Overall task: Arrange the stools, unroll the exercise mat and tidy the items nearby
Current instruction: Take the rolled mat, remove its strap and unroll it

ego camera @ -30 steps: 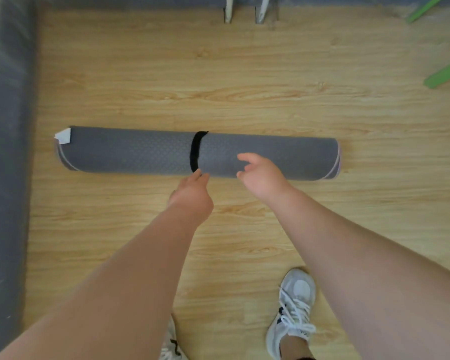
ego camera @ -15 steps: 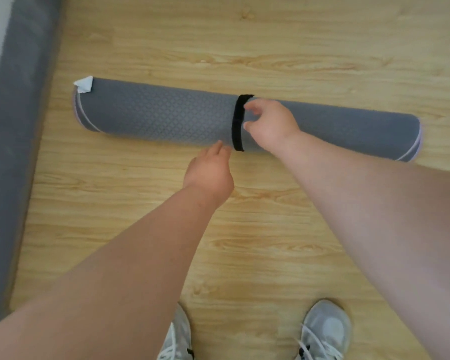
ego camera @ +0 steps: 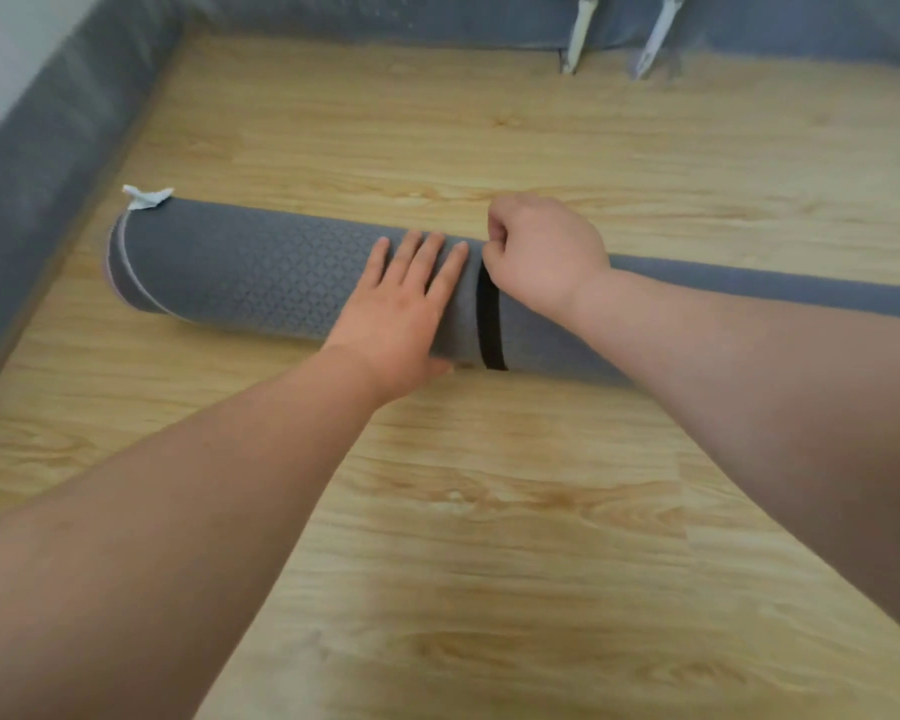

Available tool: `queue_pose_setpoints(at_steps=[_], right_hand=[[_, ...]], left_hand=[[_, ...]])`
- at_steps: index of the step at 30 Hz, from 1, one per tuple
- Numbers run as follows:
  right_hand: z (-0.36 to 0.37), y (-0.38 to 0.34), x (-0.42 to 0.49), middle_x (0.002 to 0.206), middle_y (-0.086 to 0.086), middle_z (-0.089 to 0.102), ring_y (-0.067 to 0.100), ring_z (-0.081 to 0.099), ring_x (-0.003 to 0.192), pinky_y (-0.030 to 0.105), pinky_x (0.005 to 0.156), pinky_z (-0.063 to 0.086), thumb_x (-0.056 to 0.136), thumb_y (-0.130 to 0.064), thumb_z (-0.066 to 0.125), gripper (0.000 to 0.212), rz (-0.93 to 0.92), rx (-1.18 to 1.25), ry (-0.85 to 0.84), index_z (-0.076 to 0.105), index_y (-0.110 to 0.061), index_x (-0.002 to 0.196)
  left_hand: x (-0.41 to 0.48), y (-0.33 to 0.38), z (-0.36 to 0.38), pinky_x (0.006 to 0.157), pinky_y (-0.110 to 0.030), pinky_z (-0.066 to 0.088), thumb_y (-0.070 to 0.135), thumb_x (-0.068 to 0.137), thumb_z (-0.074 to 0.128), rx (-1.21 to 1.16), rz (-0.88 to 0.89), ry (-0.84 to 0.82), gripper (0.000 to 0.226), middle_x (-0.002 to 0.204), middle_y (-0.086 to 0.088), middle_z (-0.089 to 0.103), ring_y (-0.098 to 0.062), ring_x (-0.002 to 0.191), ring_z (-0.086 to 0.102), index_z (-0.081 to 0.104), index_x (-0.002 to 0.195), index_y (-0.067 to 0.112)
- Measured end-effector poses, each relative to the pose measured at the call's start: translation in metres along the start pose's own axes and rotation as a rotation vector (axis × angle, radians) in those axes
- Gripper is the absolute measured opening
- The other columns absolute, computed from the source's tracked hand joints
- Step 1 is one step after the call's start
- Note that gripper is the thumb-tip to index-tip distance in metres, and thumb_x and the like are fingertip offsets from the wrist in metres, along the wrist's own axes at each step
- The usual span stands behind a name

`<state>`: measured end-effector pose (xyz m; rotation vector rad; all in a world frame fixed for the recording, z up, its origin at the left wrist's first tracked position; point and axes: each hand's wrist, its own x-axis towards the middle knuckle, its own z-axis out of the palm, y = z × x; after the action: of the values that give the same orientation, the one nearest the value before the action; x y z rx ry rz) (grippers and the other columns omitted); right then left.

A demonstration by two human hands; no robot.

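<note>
A grey exercise mat (ego camera: 240, 272) lies rolled up across the wooden floor, with a white tag (ego camera: 146, 196) at its left end. A black strap (ego camera: 491, 330) wraps around its middle. My left hand (ego camera: 406, 309) rests flat on the roll just left of the strap, fingers spread. My right hand (ego camera: 539, 252) sits on top of the roll at the strap, fingers curled and pinching the strap's upper end. The mat's right end runs out of view.
A grey skirting wall (ego camera: 48, 127) borders the floor at the left and along the back. Two pale, thin legs (ego camera: 578, 33) stand against the back wall. Bare wooden floor (ego camera: 489, 511) lies between me and the mat.
My left hand moved up from beside the roll and now lies flat on it. My right hand closed on the top of the strap. The camera came closer and my shoes left the view.
</note>
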<state>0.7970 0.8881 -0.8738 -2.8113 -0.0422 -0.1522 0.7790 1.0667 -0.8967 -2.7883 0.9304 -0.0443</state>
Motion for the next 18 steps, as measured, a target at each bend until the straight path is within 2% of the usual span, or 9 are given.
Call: queue_pose_setpoints(at_steps=[2, 6, 9, 12, 18], right_hand=[[0.002, 0.001, 0.007, 0.098, 0.005, 0.062, 0.029, 0.054, 0.095, 0.032, 0.066, 0.039, 0.087, -0.025, 0.045, 0.011, -0.043, -0.031, -0.008, 0.055, -0.020, 0.089], [0.002, -0.006, 0.000, 0.100, 0.003, 0.062, 0.027, 0.054, 0.102, 0.031, 0.073, 0.042, 0.089, -0.027, 0.047, 0.018, -0.055, 0.031, -0.027, 0.062, -0.019, 0.095], [-0.001, -0.004, -0.021, 0.098, 0.000, 0.060, 0.023, 0.051, 0.103, 0.036, 0.087, 0.044, 0.089, -0.041, 0.054, 0.026, -0.042, 0.046, -0.001, 0.063, -0.021, 0.101], [-0.002, 0.001, -0.026, 0.102, 0.000, 0.060, 0.023, 0.051, 0.105, 0.038, 0.091, 0.044, 0.083, -0.054, 0.058, 0.041, -0.123, -0.006, -0.044, 0.063, -0.022, 0.108], [-0.006, 0.004, -0.024, 0.104, 0.000, 0.063, 0.023, 0.052, 0.108, 0.036, 0.094, 0.043, 0.083, -0.044, 0.060, 0.036, -0.105, 0.033, -0.029, 0.067, -0.021, 0.111]], left_hand=[[0.011, -0.008, -0.001, 0.120, -0.047, 0.005, 0.061, 0.074, 0.065, 0.036, 0.047, -0.023, 0.115, 0.159, -0.016, 0.010, -0.033, 0.147, 0.008, -0.003, 0.153, 0.011], [0.006, -0.008, 0.000, 0.119, -0.048, 0.012, 0.057, 0.077, 0.065, 0.065, -0.001, -0.043, 0.110, 0.157, -0.017, 0.015, -0.034, 0.145, 0.013, 0.000, 0.152, 0.010], [0.002, 0.001, -0.001, 0.117, -0.050, 0.017, 0.054, 0.082, 0.062, 0.111, 0.001, -0.020, 0.102, 0.155, -0.019, 0.020, -0.036, 0.143, 0.019, 0.003, 0.152, 0.008], [0.001, 0.005, 0.000, 0.115, -0.050, 0.022, 0.055, 0.084, 0.058, 0.164, 0.008, -0.016, 0.098, 0.153, -0.019, 0.025, -0.037, 0.141, 0.024, 0.006, 0.151, 0.007], [0.005, 0.012, -0.007, 0.113, -0.049, 0.026, 0.055, 0.085, 0.056, 0.147, -0.006, -0.006, 0.096, 0.151, -0.018, 0.028, -0.037, 0.139, 0.028, 0.006, 0.151, 0.006]])
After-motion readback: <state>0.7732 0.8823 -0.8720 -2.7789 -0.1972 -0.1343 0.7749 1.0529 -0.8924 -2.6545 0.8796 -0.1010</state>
